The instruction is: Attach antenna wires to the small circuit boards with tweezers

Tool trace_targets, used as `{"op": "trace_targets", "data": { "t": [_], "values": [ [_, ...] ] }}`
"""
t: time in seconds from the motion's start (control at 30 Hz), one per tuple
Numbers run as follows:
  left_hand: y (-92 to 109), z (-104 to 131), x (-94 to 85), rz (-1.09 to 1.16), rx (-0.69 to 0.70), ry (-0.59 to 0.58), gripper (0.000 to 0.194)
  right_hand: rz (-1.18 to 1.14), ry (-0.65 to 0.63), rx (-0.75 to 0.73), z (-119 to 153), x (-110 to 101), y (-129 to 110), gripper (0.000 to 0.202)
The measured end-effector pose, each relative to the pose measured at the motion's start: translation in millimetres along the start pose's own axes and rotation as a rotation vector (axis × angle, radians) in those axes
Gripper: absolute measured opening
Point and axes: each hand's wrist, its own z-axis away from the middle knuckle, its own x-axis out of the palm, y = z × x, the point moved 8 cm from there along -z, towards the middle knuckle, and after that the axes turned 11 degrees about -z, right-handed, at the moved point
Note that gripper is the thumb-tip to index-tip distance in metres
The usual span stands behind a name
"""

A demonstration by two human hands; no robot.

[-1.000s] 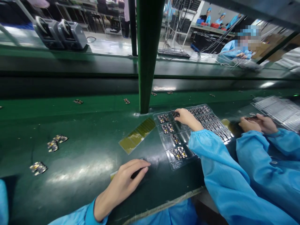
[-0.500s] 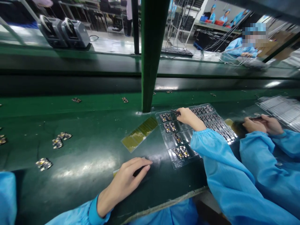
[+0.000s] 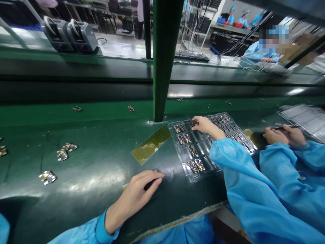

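My right hand (image 3: 207, 126) is closed around dark tweezers (image 3: 194, 122), with their tip over the upper left part of a clear plastic tray (image 3: 186, 176). Small circuit boards (image 3: 193, 150) fill many of the tray's pockets. My left hand (image 3: 138, 193) rests on the green bench, to the left of the tray's near corner. Its fingers are bent a little, and a gap shows between thumb and forefinger. From under it peeks the edge of a yellow piece (image 3: 124, 186). A sheet of yellow film (image 3: 151, 145) lies between that hand and the tray.
Loose boards (image 3: 47, 177) lie at the left; more (image 3: 131, 108) sit on the green belt (image 3: 106, 112) behind. A green post (image 3: 162, 67) rises behind the film. At the right, a co-worker's hands (image 3: 284, 135) hold a thin dark tool near another tray (image 3: 304, 118).
The boards on the belt have shifted left. My right hand has moved slightly right with the tweezers, while my left hand has stayed put. The blue sleeve at the far left has drawn back.
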Motion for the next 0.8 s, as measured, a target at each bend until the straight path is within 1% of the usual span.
{"op": "trace_targets", "data": {
  "t": [0.13, 0.27, 0.37, 0.43, 0.5, 0.57, 0.7, 0.73, 0.77, 0.8],
  "values": [
    [2, 0, -1.8, 0.003, 0.008, 0.006, 0.018, -0.013, -0.015, -0.032, -2, -2, 4, 0.029],
    [3, -1, -2.7, 0.005, 0.015, 0.015, 0.019, 0.034, -0.016, -0.084, -3, -2, 3, 0.028],
    [3, -1, -1.4, 0.005, 0.017, 0.007, 0.019, 0.104, -0.023, -0.148, -3, 3, -1, 0.033],
    [2, -1, -0.3, 0.001, 0.012, -0.004, 0.019, 0.175, -0.022, -0.197, -1, 7, -5, 0.032],
    [1, -1, 0.5, -0.003, 0.008, -0.015, 0.020, 0.269, -0.009, -0.245, 2, 6, -7, 0.031],
    [1, -1, 0.8, -0.006, 0.001, -0.024, 0.020, 0.391, 0.036, -0.276, 8, -5, -4, 0.031],
    [1, -1, 0.7, -0.006, 0.000, -0.023, 0.020, 0.669, 0.213, -0.266, 22, -46, 10, 0.031],
    [1, -1, 0.9, -0.006, 0.002, -0.025, 0.020, 0.716, 0.248, -0.259, 24, -53, 12, 0.031],
    [1, -1, 1.0, -0.006, 0.005, -0.024, 0.020, 0.733, 0.264, -0.259, 25, -56, 13, 0.030],
    [1, -1, 1.0, -0.007, 0.006, -0.023, 0.020, 0.714, 0.252, -0.263, 24, -53, 12, 0.029]
  ]
}}
